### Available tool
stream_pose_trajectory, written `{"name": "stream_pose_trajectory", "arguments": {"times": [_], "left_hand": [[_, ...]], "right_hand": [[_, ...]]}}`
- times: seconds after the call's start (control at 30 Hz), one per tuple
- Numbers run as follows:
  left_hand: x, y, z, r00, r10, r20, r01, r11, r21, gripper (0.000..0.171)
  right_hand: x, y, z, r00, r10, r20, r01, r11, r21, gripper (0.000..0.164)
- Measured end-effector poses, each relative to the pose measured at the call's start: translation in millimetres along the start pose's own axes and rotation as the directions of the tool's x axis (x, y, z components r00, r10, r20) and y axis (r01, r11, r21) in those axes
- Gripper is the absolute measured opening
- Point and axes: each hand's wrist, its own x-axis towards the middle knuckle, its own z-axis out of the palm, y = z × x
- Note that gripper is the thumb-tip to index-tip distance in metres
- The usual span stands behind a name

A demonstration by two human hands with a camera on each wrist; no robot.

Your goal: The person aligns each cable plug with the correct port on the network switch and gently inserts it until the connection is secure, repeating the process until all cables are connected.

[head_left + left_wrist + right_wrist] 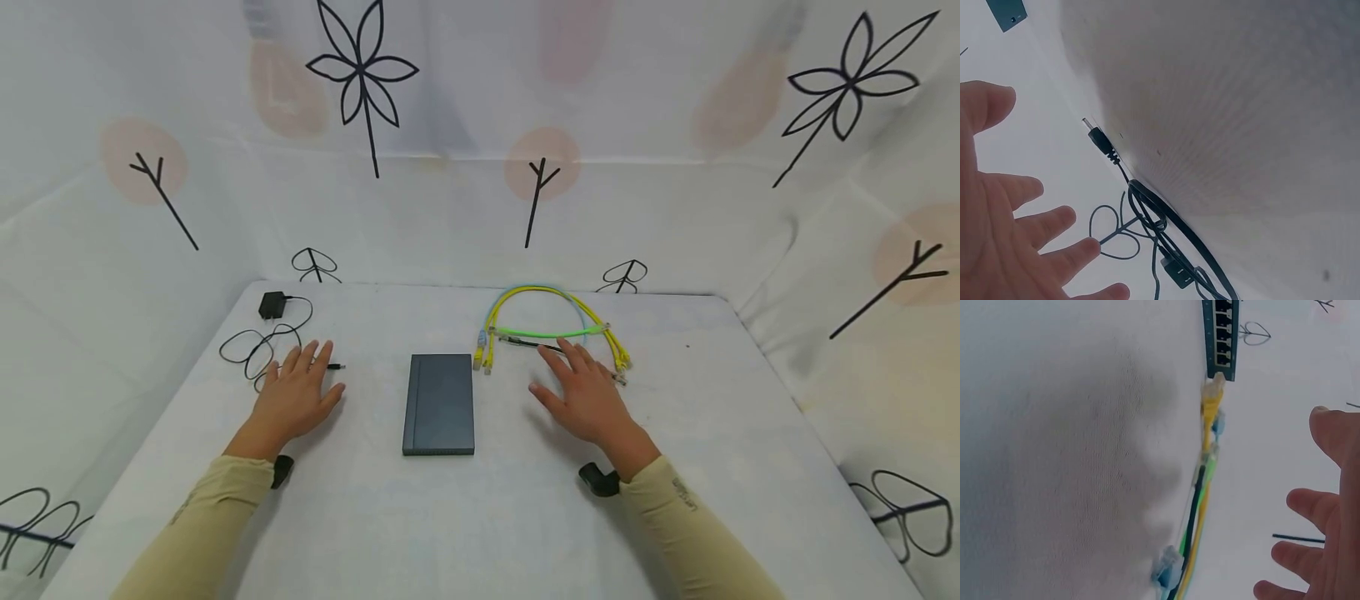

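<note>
My left hand point(294, 398) is spread, palm down, over the near end of a black power adapter cable point(242, 361), holding nothing. The cable's barrel plug point(1101, 140) shows past the fingertips in the left wrist view, and the black adapter point(272, 305) lies farther back. On the other side, my right hand point(587, 398), fingers apart, hovers just in front of several network cables in yellow point(537, 288), green point(551, 333), light blue and black. Between the hands lies a dark grey network switch point(442, 408); a row of ports point(1224, 337) shows in the right wrist view.
A white table point(480, 533) carries everything. White fabric walls point(450, 217) with printed plants and pale orange circles rise at the back and both sides. Dark camera mounts point(600, 481) sit beneath both wrists, beside the beige sleeves point(693, 533).
</note>
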Motion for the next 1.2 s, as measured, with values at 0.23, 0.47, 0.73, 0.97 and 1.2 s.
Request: {"name": "stream_pose_trajectory", "arguments": {"times": [0.23, 0.47, 0.73, 0.97, 1.2], "left_hand": [[5.0, 0.5, -0.5, 1.0, -0.001, 0.015, 0.001, 1.0, -0.003, 0.071], [9.9, -0.2, -0.7, 0.999, -0.007, 0.034, 0.007, 1.0, -0.006, 0.07], [14.0, 0.6, 0.3, 0.996, -0.029, 0.085, 0.031, 0.999, -0.016, 0.071], [17.7, 2.0, -0.2, 0.991, -0.044, 0.127, 0.047, 0.999, -0.02, 0.069], [20.8, 1.4, 2.2, 0.989, -0.054, 0.138, 0.058, 0.998, -0.027, 0.067]], "right_hand": [[1, -10, 3, 1.0, -0.017, 0.021, 0.017, 1.0, 0.005, 0.066], [1, -19, 11, 0.997, -0.067, 0.028, 0.067, 0.998, 0.009, 0.065], [1, -30, 21, 0.996, -0.081, 0.044, 0.08, 0.997, 0.022, 0.063], [1, -41, 28, 0.993, -0.107, 0.055, 0.105, 0.994, 0.028, 0.063], [1, -52, 31, 0.989, -0.126, 0.076, 0.124, 0.992, 0.037, 0.062]]}}
